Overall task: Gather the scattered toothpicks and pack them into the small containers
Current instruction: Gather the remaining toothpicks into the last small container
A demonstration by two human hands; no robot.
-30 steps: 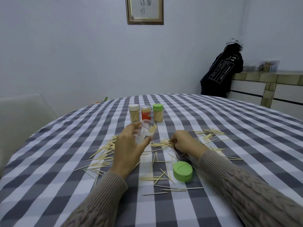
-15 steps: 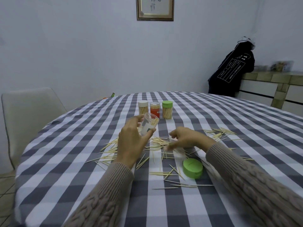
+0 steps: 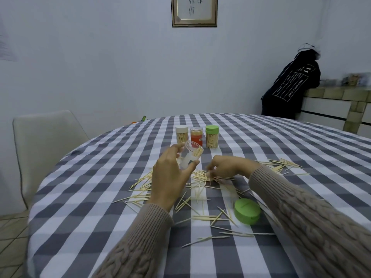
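Above table [image 3: 84, 197]: left grip [image 3: 170, 177] holds jar [image 3: 190, 155]; toothpicks [image 3: 202, 176] under right grip [image 3: 226, 167].

A left hand [image 3: 170, 177] held a clear jar [image 3: 190, 155] tilted above scattered toothpicks [image 3: 200, 177]; the right hand [image 3: 226, 167] pinched some on a checked tablecloth [image 3: 100, 197].

Pale blue-white wall [image 3: 100, 67] fills far side, evenly and softly lit. Gold-framed picture [image 3: 194, 11] hangs high at centre, top cut off by frame edge. Round table under grey-and-white checked cloth [image 3: 281, 149] takes up near and middle ground. Off-white chair [image 3: 46, 141] at left, beside table edge. Tiled floor [image 3: 12, 237] visible near left. Far right: tiled counter [image 3: 337, 97]; dark printed jacket [image 3: 289, 91] slumped against its left end.
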